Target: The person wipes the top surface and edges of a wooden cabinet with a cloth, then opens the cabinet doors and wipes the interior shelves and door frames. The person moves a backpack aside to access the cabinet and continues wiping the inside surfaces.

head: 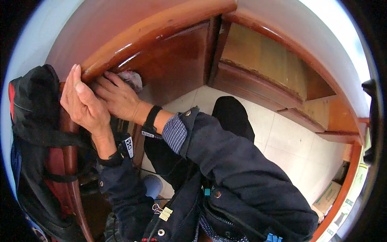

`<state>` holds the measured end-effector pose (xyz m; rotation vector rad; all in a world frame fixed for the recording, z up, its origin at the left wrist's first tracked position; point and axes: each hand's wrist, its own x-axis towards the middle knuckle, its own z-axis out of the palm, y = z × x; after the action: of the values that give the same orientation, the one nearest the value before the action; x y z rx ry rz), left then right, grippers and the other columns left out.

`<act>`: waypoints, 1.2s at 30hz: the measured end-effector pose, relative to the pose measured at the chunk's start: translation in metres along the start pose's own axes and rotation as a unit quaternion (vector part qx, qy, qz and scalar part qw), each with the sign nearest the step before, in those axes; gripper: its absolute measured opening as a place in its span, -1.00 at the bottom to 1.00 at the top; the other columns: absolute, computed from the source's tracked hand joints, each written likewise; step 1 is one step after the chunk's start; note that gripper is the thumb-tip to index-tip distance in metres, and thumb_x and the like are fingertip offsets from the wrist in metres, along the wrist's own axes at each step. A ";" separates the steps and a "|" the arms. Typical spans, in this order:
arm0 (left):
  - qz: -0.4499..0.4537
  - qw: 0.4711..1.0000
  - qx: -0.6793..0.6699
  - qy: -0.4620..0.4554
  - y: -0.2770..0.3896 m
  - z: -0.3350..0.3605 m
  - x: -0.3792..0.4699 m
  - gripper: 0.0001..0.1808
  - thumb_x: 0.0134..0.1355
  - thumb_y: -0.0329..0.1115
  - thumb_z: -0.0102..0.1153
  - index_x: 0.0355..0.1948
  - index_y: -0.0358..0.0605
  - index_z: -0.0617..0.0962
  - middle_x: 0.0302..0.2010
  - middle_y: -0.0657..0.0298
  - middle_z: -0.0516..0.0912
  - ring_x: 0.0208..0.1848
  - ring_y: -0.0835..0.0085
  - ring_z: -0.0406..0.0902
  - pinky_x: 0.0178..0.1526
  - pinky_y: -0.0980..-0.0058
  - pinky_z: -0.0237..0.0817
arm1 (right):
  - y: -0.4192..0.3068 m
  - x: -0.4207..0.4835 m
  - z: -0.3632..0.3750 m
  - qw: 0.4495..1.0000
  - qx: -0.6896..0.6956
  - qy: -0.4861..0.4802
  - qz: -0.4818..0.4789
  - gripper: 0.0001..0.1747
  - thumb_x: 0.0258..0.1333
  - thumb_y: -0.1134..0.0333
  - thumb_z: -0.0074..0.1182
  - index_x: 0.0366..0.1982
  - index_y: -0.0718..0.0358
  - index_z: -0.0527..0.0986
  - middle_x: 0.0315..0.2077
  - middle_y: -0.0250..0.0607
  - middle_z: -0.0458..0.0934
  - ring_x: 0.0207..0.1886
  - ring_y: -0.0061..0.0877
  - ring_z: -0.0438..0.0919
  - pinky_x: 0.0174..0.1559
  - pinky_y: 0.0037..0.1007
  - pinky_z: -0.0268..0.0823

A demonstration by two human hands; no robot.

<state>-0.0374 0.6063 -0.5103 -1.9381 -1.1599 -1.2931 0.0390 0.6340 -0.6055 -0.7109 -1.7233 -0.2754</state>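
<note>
My left hand point(86, 106) is at the corner of a varnished wooden desk, its fingers straight and pointing up past the rounded desk edge point(145, 37). I see nothing held in it. Just beside it, my right hand point(118, 96) reaches under that edge with a crumpled pinkish-grey cloth point(132, 80) beneath its fingers. The cloth lies against the desk's reddish-brown side panel point(181, 57). Part of the cloth and some fingertips are hidden by the hand. Both wrists wear black straps with small labelled tags.
A black bag or garment point(36, 99) hangs over a wooden chair point(71, 163) on the left. Wooden drawer fronts or shelves point(260, 63) stand to the right, above a pale tiled floor point(284, 142). A cardboard box point(326, 198) sits at the lower right. My knee point(232, 115) is close to the panel.
</note>
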 end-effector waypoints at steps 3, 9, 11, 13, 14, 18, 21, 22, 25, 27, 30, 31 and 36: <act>0.014 1.000 0.001 -0.015 0.001 0.003 -0.001 -0.56 0.64 -0.27 -0.13 0.16 -0.29 0.73 0.19 0.03 0.77 0.28 0.11 0.66 0.39 0.21 0.31 | 0.014 -0.004 -0.015 1.000 0.004 -0.012 0.002 -0.61 0.16 0.25 0.16 0.00 0.20 0.69 0.09 -0.17 0.67 0.30 -0.20 0.53 0.51 0.04 0.18; 0.007 1.000 0.003 -0.021 0.004 0.006 -0.002 -0.57 0.63 -0.30 -0.11 0.18 -0.28 0.73 0.21 0.05 0.77 0.29 0.13 0.65 0.41 0.22 0.28 | 0.079 -0.019 -0.092 0.994 -0.093 0.011 0.062 -0.47 -0.04 0.20 0.30 0.03 0.22 0.69 0.04 -0.12 0.72 0.24 -0.18 0.59 0.46 0.10 0.21; 0.008 1.000 0.006 -0.022 0.004 0.006 -0.003 -0.58 0.63 -0.31 -0.11 0.19 -0.28 0.73 0.21 0.05 0.77 0.29 0.13 0.65 0.41 0.23 0.29 | 0.107 -0.021 -0.117 0.989 -0.134 0.039 0.053 -0.43 -0.14 0.09 0.31 -0.02 0.16 0.69 0.01 -0.19 0.70 0.20 -0.20 0.58 0.42 0.09 0.23; 0.012 1.000 0.005 -0.019 0.003 0.006 -0.003 -0.59 0.62 -0.31 -0.08 0.18 -0.29 0.73 0.21 0.05 0.77 0.28 0.13 0.65 0.41 0.22 0.30 | 0.128 -0.023 -0.137 0.985 -0.156 0.061 0.040 -0.42 -0.18 0.12 0.27 -0.03 0.17 0.69 -0.03 -0.16 0.70 0.17 -0.16 0.59 0.41 0.08 0.25; 0.014 1.000 -0.009 -0.017 0.002 0.007 -0.003 -0.60 0.61 -0.32 -0.06 0.17 -0.29 0.73 0.20 0.04 0.77 0.28 0.12 0.65 0.40 0.22 0.31 | 0.135 -0.025 -0.145 0.981 -0.174 0.077 0.044 -0.42 -0.18 0.16 0.27 -0.02 0.19 0.69 -0.01 -0.12 0.70 0.17 -0.12 0.59 0.40 0.08 0.28; 0.022 1.000 -0.022 0.003 -0.002 0.010 -0.002 -0.65 0.58 -0.32 0.04 0.13 -0.28 0.74 0.18 0.04 0.78 0.25 0.12 0.66 0.38 0.22 0.34 | 0.144 -0.027 -0.169 0.971 -0.186 0.122 0.088 -0.43 -0.17 0.38 0.23 0.03 0.31 0.65 0.10 0.03 0.67 0.30 0.02 0.56 0.35 -0.01 0.39; 0.032 0.999 -0.010 0.020 -0.002 0.011 -0.002 -0.66 0.58 -0.29 0.07 0.14 -0.23 0.75 0.18 0.08 0.78 0.25 0.13 0.66 0.38 0.23 0.32 | 0.139 -0.033 -0.182 0.978 -0.149 0.100 0.108 -0.42 -0.07 0.55 0.14 0.11 0.37 0.61 0.17 0.07 0.63 0.30 0.04 0.54 0.41 -0.05 0.34; 0.029 0.999 -0.003 0.022 -0.002 0.012 -0.003 -0.66 0.58 -0.29 0.07 0.15 -0.22 0.75 0.18 0.09 0.78 0.26 0.13 0.66 0.39 0.24 0.32 | 0.138 -0.036 -0.183 0.975 -0.140 0.112 0.128 -0.46 -0.04 0.52 0.14 0.09 0.37 0.61 0.15 0.07 0.63 0.25 0.03 0.57 0.36 -0.07 0.37; 0.026 0.999 0.015 0.026 -0.002 0.013 -0.004 -0.67 0.56 -0.30 0.10 0.16 -0.19 0.75 0.19 0.11 0.78 0.25 0.16 0.67 0.39 0.26 0.30 | 0.134 -0.056 -0.188 0.956 -0.071 0.128 0.252 -0.53 0.05 0.46 0.14 0.06 0.38 0.60 0.11 0.09 0.64 0.13 -0.03 0.62 0.25 -0.13 0.45; 0.031 0.999 0.015 0.031 -0.003 0.013 -0.003 -0.68 0.54 -0.32 0.13 0.16 -0.18 0.75 0.19 0.10 0.78 0.25 0.17 0.67 0.38 0.26 0.31 | 0.129 -0.078 -0.190 0.908 0.028 0.117 0.401 -0.55 0.10 0.45 0.13 0.06 0.40 0.59 0.10 0.11 0.64 0.08 -0.08 0.65 0.20 -0.19 0.47; 0.024 0.999 0.020 0.032 -0.003 0.013 -0.002 -0.69 0.51 -0.36 0.16 0.17 -0.18 0.75 0.19 0.11 0.78 0.25 0.18 0.67 0.37 0.27 0.33 | 0.126 -0.115 -0.186 0.827 0.178 0.082 0.528 -0.55 0.13 0.45 0.13 0.08 0.42 0.57 0.11 0.10 0.64 0.05 -0.15 0.67 0.14 -0.24 0.49; 0.026 0.999 0.025 0.030 -0.003 0.013 -0.002 -0.69 0.51 -0.37 0.17 0.17 -0.19 0.74 0.19 0.11 0.78 0.25 0.18 0.67 0.37 0.27 0.33 | 0.123 -0.128 -0.186 0.828 0.162 0.068 0.532 -0.48 0.12 0.44 0.14 0.16 0.39 0.55 0.13 0.06 0.64 0.10 -0.17 0.65 0.20 -0.21 0.47; 0.016 0.999 0.027 0.021 -0.003 0.012 -0.003 -0.68 0.48 -0.40 0.20 0.19 -0.19 0.74 0.22 0.12 0.77 0.28 0.18 0.65 0.39 0.25 0.32 | 0.134 -0.163 -0.168 0.835 0.056 0.006 0.548 -0.09 0.05 0.39 0.24 0.47 0.43 0.28 0.37 0.28 0.41 0.40 0.06 0.45 0.46 -0.14 0.29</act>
<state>-0.0351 0.6157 -0.5176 -1.8734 -1.1269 -1.2665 0.2717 0.5988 -0.7367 -1.4666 -1.0614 0.6153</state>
